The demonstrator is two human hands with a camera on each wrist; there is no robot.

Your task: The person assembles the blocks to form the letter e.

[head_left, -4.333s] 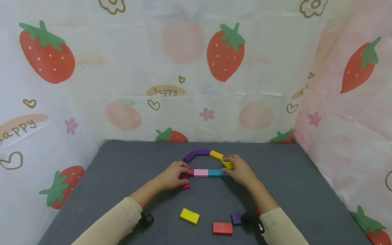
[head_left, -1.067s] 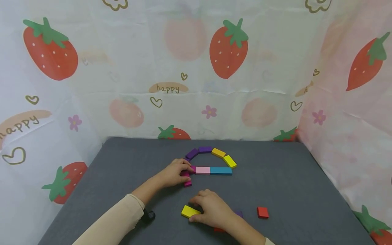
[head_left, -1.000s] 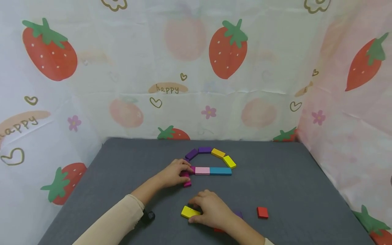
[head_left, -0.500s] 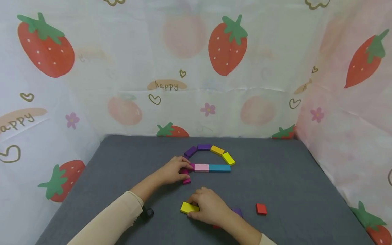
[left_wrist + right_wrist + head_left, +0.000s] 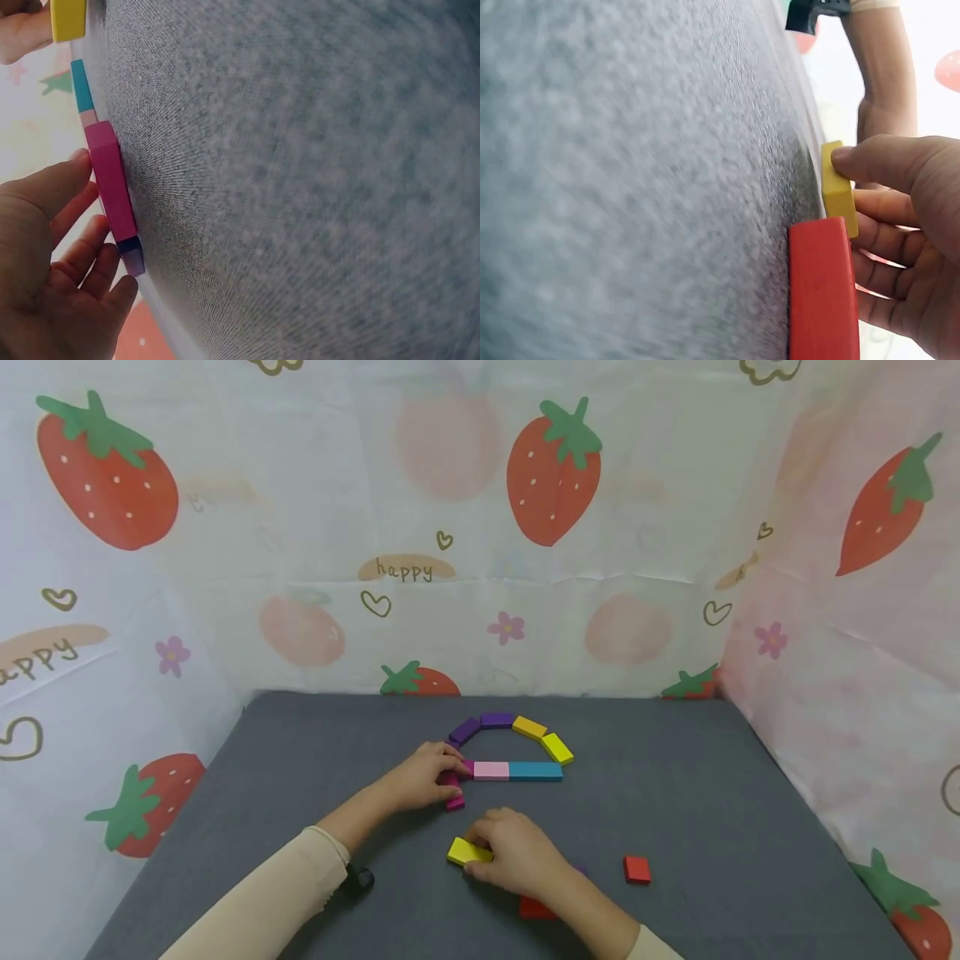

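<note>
In the head view my right hand point(image 5: 517, 853) pinches a yellow block point(image 5: 461, 852) between thumb and fingers, over the near middle of the table. The right wrist view shows the thumb on top of this yellow block point(image 5: 838, 184). My left hand point(image 5: 420, 774) grips a magenta block point(image 5: 454, 804) at the left end of a row, thumb on its near side; its fingers partly cover the row's start. The left wrist view shows that magenta block point(image 5: 111, 184) beside the thumb. The row continues with a pink block point(image 5: 491, 771) and blue blocks point(image 5: 536, 772).
Behind the row, purple blocks point(image 5: 497, 720), an orange-yellow block point(image 5: 529, 727) and a yellow block point(image 5: 557, 748) form an arc. A red block point(image 5: 536, 907) and a purple block point(image 5: 582, 869) lie partly hidden by my right arm. A small red block point(image 5: 637, 870) lies farther right.
My right hand let go of the arc's yellow block, came to the near yellow block and took hold of it. That block has just shifted slightly away from me. My left hand stays put.
</note>
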